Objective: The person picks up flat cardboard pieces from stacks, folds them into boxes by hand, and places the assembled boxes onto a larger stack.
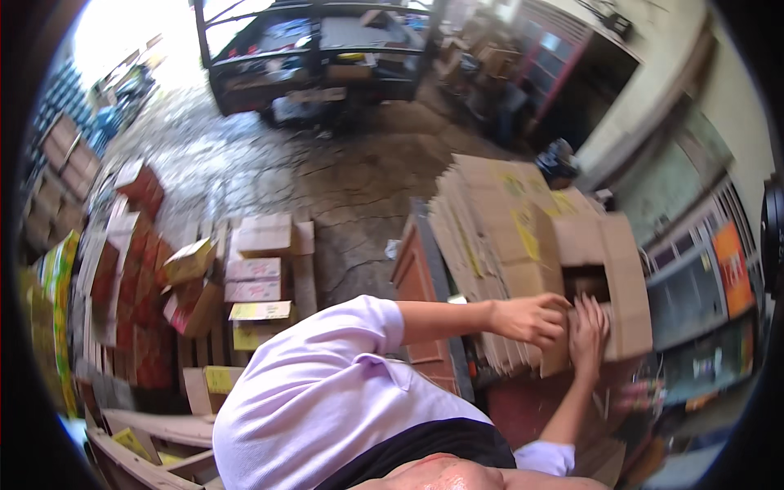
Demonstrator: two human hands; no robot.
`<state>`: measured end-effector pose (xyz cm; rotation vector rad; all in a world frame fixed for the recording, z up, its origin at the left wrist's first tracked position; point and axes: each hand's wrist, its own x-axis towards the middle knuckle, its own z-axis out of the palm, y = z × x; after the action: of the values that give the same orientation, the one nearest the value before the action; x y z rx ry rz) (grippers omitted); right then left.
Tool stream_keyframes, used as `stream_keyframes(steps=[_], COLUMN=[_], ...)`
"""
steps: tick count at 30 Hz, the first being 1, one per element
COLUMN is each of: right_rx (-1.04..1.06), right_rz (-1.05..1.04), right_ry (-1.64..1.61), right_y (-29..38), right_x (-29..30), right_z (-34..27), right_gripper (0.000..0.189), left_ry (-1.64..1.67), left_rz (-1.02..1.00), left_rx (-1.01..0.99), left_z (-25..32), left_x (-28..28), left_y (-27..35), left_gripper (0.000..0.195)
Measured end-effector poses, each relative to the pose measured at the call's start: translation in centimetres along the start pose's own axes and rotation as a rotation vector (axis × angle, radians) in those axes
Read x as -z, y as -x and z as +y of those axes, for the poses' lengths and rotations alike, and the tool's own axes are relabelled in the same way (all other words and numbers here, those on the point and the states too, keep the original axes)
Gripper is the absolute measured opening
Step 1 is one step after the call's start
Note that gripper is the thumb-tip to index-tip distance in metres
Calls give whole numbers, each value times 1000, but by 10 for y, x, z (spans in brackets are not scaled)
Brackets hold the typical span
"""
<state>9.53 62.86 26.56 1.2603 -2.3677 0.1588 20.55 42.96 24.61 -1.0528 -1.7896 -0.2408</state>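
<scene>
In the head view, a brown cardboard box stands at the right with a dark opening between its flaps. My left hand reaches across from the left, fingers curled against the box's near-left edge. Whether those fingers pinch the cardboard is hard to tell. My right hand lies flat on a flap beside it, fingertips at the lower rim of the opening. Both hands are close together, almost touching. Directly left of the box leans a thick stack of flattened cardboard cartons, some with yellow printing.
A wooden cabinet with a dark edge stands beside the stack. Several small cartons sit on a slatted wooden pallet at the left. Red cartons are piled farther left. A loaded metal rack stands beyond the cracked concrete floor.
</scene>
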Motion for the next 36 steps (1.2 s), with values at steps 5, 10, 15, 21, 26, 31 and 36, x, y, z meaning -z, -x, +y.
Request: stream_keyframes(steps=[5,10,15,21,26,31,36], right_rx=[-102,-3,-13,-70,-143,-140,-207], right_rz=[-93,191,343,449,553,639,691], right_ry=[-68,-31,-13,24,56,31,-15], right_y=[-34,-50,-72,-123,-172,-199,-200], right_x=[-5,-4,6,15,-15,-34,-50], right_z=[-35,-45,-55,-64,-68,-59,-50], right_gripper=[19,27,28,32,36,36,40], left_ry=[5,-11,17,131,265,296,371], left_rz=[104,93,159,176,2,-96,-186], left_rx=[11,39,1,-42,-12,-7,60], left_z=[-27,-42,-75,-143,-206,-253,-262], left_x=[10,24,38,67,66,59,39], left_y=[39,60,74,84,108,122,137], left_gripper=[12,13,15,14,16,20,33])
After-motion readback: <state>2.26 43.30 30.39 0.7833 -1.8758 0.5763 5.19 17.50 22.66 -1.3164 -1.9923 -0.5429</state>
